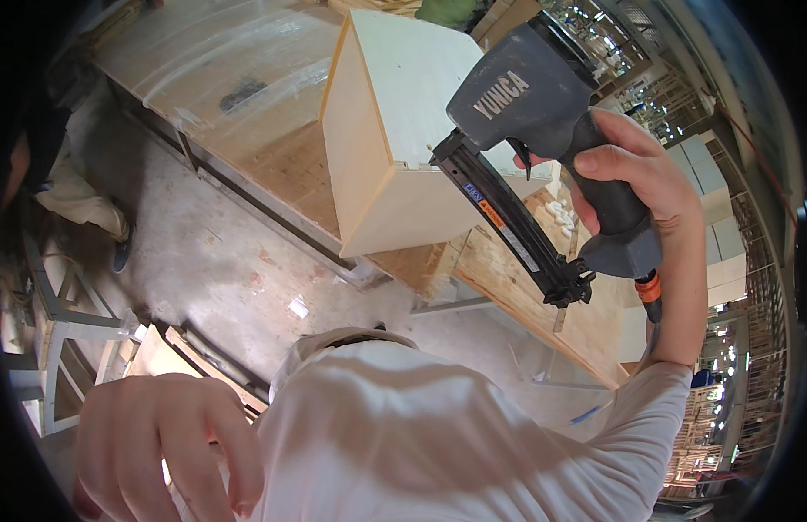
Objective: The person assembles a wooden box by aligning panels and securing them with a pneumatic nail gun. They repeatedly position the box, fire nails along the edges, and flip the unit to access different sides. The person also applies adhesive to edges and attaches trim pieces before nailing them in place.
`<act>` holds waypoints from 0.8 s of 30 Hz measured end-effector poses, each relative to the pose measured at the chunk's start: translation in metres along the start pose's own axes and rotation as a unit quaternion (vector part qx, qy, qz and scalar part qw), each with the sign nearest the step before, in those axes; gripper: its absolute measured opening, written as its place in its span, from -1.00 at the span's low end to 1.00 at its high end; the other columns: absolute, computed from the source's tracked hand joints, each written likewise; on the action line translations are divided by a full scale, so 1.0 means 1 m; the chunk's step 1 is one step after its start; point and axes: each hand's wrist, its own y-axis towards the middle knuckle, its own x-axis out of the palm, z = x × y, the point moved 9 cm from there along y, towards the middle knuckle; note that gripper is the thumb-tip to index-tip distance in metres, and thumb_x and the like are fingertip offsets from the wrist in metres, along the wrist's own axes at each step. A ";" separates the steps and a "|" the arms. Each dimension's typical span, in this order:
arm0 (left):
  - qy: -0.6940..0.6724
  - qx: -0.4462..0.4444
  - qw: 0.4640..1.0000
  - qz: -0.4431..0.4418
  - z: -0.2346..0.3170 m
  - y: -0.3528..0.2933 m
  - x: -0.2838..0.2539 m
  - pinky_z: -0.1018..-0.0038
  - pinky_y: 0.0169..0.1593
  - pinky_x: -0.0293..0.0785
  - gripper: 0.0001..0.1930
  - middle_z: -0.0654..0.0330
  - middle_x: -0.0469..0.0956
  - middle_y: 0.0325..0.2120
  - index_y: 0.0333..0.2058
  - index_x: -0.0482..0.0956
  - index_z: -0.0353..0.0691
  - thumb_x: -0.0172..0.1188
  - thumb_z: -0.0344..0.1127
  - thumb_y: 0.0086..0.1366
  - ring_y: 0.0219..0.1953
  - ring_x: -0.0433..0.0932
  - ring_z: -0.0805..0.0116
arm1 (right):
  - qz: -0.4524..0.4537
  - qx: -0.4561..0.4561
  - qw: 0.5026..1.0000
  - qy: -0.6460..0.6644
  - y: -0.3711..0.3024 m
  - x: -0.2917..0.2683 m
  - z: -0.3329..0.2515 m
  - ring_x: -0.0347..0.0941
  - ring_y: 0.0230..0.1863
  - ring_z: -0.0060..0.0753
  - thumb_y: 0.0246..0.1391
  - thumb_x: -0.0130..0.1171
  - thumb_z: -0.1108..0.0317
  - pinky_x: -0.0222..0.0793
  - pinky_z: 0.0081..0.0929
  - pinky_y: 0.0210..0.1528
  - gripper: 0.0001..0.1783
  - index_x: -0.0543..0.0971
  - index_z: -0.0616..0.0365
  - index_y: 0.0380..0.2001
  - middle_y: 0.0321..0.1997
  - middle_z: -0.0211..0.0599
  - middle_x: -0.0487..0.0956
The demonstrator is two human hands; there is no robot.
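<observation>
My right hand (634, 170) is wrapped round the grip of a dark grey air nail gun (525, 91), raised at the upper right. A finger reaches toward its trigger. The black magazine slants down to the right, and an orange-collared hose fitting sits at the base of the grip. Beyond the gun's nose stands a pale box-shaped wooden cabinet piece (381, 204) with yellowish edges; whether the nose touches it I cannot tell. My left hand (164, 439) hangs at the lower left, fingers loosely bent and partly apart, holding nothing that I can see.
The cabinet piece rests on a wooden workbench (281, 178) partly covered in clear plastic film. On a lower wooden bench (508, 270) lie several small white pieces (560, 213). Another person's trouser leg (86, 204) shows at the left, near a grey metal frame (60, 304).
</observation>
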 end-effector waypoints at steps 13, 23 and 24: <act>0.033 -0.042 0.996 -0.068 -0.004 -0.005 0.010 0.25 -0.40 0.49 -0.63 0.12 0.63 -0.56 -0.65 0.50 -0.26 0.03 -0.17 0.27 -0.55 0.57 0.20 | -0.012 0.002 1.000 0.005 0.009 0.005 -0.001 0.40 -0.74 -0.47 -0.06 0.12 0.37 0.34 -0.54 -0.71 -0.58 0.46 0.39 -0.11 -0.29 -0.09 0.59; 0.053 -0.013 0.997 -0.059 -0.009 -0.011 -0.003 0.36 -0.44 0.41 -0.62 0.15 0.64 -0.54 -0.61 0.52 -0.25 0.04 -0.12 0.30 -0.53 0.55 0.22 | -0.048 0.049 0.998 -0.010 0.011 0.008 0.010 0.41 -0.71 -0.46 -0.02 0.14 0.33 0.34 -0.52 -0.69 -0.60 0.44 0.35 -0.12 -0.46 -0.23 0.54; 0.056 -0.017 0.995 -0.075 -0.010 -0.011 -0.006 0.36 -0.39 0.41 -0.59 0.13 0.63 -0.52 -0.60 0.51 -0.24 0.03 -0.07 0.32 -0.49 0.55 0.22 | -0.036 0.037 0.999 -0.003 0.006 0.004 0.009 0.42 -0.70 -0.48 -0.01 0.16 0.32 0.34 -0.54 -0.67 -0.63 0.45 0.32 -0.15 -0.49 -0.25 0.53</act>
